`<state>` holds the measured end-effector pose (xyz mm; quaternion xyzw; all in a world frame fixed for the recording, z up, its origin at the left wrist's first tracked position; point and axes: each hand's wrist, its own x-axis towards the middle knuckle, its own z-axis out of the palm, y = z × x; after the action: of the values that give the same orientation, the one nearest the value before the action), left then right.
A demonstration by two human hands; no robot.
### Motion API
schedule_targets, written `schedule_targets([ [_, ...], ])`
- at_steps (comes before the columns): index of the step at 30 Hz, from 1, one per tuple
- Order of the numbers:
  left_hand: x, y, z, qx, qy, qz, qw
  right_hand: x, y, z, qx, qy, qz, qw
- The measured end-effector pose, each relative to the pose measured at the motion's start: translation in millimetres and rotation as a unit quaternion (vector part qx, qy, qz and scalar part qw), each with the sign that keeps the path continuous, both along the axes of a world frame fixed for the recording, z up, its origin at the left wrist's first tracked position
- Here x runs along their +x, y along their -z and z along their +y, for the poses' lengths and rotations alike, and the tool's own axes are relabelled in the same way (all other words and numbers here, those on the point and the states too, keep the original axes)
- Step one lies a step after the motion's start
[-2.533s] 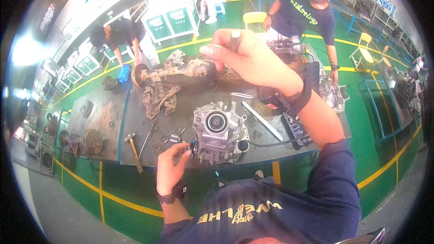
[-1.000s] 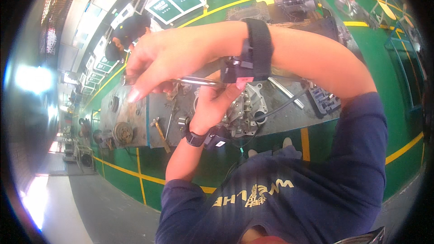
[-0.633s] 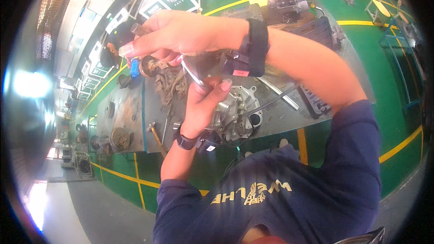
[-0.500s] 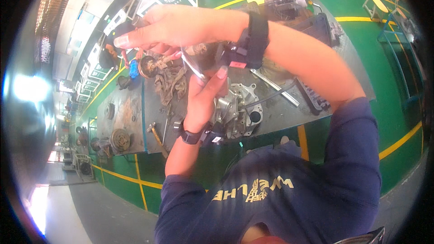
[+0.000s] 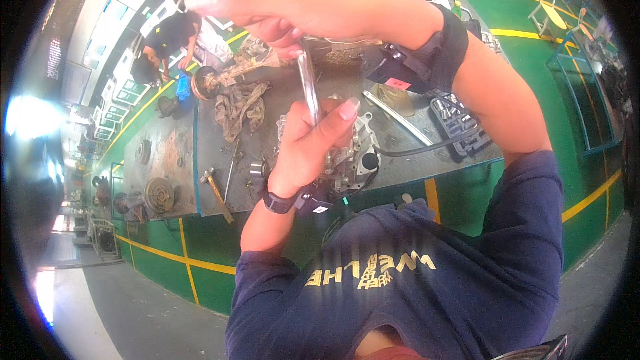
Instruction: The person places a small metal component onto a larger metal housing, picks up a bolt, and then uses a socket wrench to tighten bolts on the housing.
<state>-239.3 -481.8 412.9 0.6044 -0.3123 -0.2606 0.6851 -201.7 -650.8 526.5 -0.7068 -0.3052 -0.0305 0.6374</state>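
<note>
Both hands are on a chrome bar tool (image 5: 307,83), which looks like a socket wrench with its shaft upright. My right hand (image 5: 280,3) is closed round its upper part, and a metal end sticks out past the thumb. Lower down, my left hand (image 5: 310,140) wraps the shaft, thumb pressed along it. Beneath and beside the left hand lies a silvery cast metal housing (image 5: 360,153), partly hidden by the hand. The tool's lower end is out of sight behind my fingers.
On the metal-topped bench (image 5: 263,137) lie a hammer (image 5: 215,190), a thin rod (image 5: 232,170), a crumpled rag (image 5: 241,110), a flanged shaft (image 5: 213,80), a long bar (image 5: 399,117) and a socket case (image 5: 457,127). Another person (image 5: 170,37) works at the far left.
My right hand has risen toward the top edge and moved slightly right. More of the chrome shaft shows between my hands. The left hand keeps its hold.
</note>
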Motion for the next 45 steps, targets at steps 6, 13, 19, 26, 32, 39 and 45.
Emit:
schedule_targets([
  [6,-1,-3,8,-0.018,0.023,0.027,0.999,-27,-24,0,-0.043,-0.071,0.037,0.996],
  [13,-3,1,16,-0.010,0.026,0.011,1.000,-23,-11,10,0.005,-0.092,0.041,0.995],
  [19,-20,1,10,0.056,0.087,-0.114,0.988,-41,-13,22,-0.108,-0.162,0.040,0.980],
  [26,-49,24,-16,-0.008,-0.044,-0.240,0.970,-54,-7,31,-0.110,-0.187,-0.002,0.976],
  [32,27,7,101,-0.016,-0.405,-0.228,0.885,-53,-6,-7,0.002,0.147,-0.037,0.988],
  [39,24,22,157,-0.111,-0.451,-0.151,0.872,-52,-17,18,-0.151,0.141,-0.059,0.977],
  [45,29,48,184,-0.148,-0.465,-0.097,0.867,-41,-29,27,-0.232,-0.113,-0.093,0.962],
])
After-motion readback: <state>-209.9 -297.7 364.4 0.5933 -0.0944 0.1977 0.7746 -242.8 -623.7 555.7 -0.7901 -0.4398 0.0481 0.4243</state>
